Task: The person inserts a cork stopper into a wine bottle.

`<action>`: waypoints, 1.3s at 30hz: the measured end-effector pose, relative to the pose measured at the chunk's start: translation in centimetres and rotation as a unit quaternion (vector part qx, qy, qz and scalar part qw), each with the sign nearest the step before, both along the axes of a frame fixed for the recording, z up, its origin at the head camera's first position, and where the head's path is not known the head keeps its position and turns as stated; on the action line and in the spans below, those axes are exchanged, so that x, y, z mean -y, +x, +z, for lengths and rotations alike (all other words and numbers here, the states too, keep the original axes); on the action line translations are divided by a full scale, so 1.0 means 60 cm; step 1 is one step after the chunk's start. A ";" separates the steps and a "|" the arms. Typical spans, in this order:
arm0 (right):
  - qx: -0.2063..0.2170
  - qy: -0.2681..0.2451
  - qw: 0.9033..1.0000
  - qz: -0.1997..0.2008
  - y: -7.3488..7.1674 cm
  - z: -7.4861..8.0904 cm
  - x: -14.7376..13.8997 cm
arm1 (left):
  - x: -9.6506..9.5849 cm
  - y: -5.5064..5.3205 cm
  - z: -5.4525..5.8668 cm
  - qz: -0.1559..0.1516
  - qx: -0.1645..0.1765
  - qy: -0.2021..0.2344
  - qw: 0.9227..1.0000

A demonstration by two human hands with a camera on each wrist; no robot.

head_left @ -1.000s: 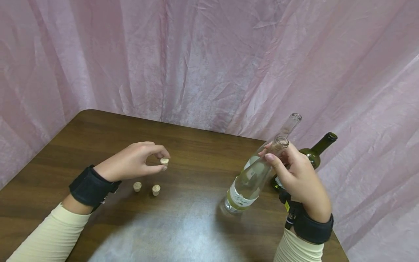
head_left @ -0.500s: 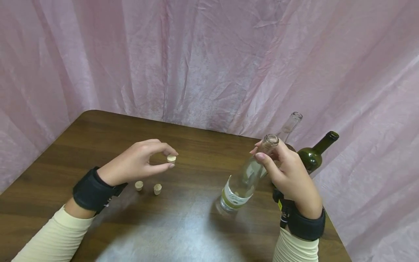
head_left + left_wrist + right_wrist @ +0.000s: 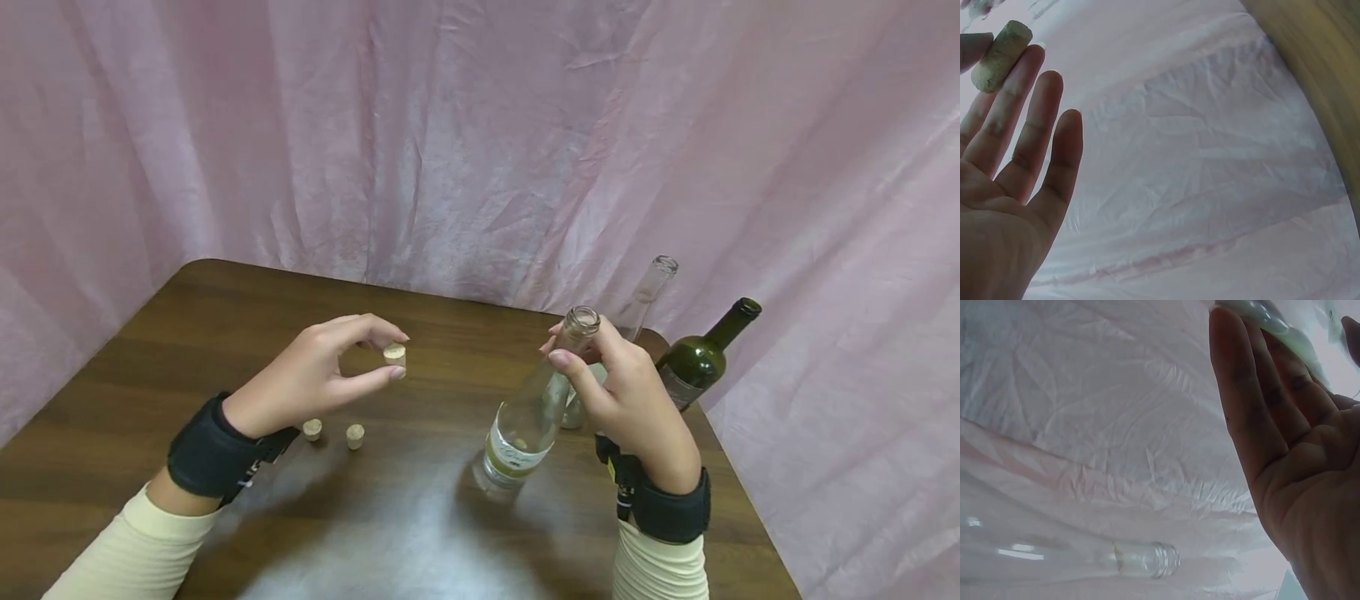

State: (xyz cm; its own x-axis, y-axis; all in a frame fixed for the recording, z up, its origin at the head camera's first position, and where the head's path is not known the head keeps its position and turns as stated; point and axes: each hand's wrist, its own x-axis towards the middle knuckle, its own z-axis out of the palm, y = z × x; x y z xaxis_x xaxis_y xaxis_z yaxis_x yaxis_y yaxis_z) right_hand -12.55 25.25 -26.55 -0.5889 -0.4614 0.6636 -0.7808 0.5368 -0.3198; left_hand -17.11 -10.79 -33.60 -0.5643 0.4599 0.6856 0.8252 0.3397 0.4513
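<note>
Between thumb and fingertips, my left hand (image 3: 318, 367) pinches a small tapered cork (image 3: 394, 355) above the table. In the left wrist view the same cork (image 3: 1002, 56) shows its full length, and the other fingers are stretched out. My right hand (image 3: 633, 387) grips the neck of a clear glass bottle (image 3: 528, 412) with a white and green label, its open mouth facing up and the bottle leaning to the right in the head view. The right wrist view shows the right hand (image 3: 1310, 444) with its fingers along the glass.
Two more corks, one (image 3: 312, 429) and another (image 3: 355, 436), stand on the wooden table (image 3: 247, 333) below the left hand. Behind the right hand are a second clear bottle (image 3: 647, 296) and a dark green bottle (image 3: 693, 358). A pink curtain (image 3: 450, 150) hangs beyond the table.
My right hand has brought the clear bottle leftward, away from the other two bottles. My left hand, still pinching the cork, has shifted slightly to the right and up.
</note>
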 end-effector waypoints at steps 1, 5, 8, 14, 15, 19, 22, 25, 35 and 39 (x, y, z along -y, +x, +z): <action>-0.001 -0.001 1.000 0.002 -0.001 -0.001 0.004 | 0.000 0.001 0.002 -0.001 -0.001 0.004 1.000; -0.008 -0.009 1.000 0.009 -0.006 -0.006 0.022 | -0.002 0.002 0.011 -0.009 -0.012 0.024 1.000; -0.013 -0.015 1.000 0.014 -0.008 -0.009 0.034 | -0.006 0.004 0.018 -0.010 -0.021 0.033 0.999; -0.009 -0.021 0.999 0.027 -0.012 -0.012 0.053 | -0.021 0.007 0.038 -0.018 -0.042 0.051 0.998; -0.010 -0.021 0.999 0.026 -0.012 -0.013 0.055 | -0.024 0.008 0.042 -0.020 -0.045 0.055 0.997; -0.013 -0.022 0.999 0.026 -0.013 -0.017 0.062 | -0.034 0.011 0.055 -0.028 -0.056 0.069 0.996; -0.017 -0.022 0.999 0.029 -0.014 -0.019 0.069 | -0.040 0.015 0.062 -0.032 -0.060 0.080 0.994; -0.022 -0.023 0.999 0.030 -0.014 -0.020 0.075 | -0.045 0.017 0.069 -0.032 -0.067 0.091 0.993; -0.035 -0.028 0.998 0.040 -0.017 -0.026 0.096 | -0.060 0.022 0.097 -0.036 -0.089 0.126 0.987; -0.041 -0.037 0.997 0.052 -0.020 -0.029 0.106 | -0.065 0.022 0.110 -0.043 -0.086 0.121 0.988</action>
State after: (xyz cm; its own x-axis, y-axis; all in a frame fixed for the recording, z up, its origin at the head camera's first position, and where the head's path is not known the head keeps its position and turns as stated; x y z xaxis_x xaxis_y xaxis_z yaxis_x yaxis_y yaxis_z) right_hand -13.73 18.86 -28.32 -0.4834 -0.4644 0.7421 -0.8559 0.4286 -0.2894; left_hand -15.79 -6.90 -27.00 -0.3963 0.3114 0.8637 0.9177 0.1643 0.3618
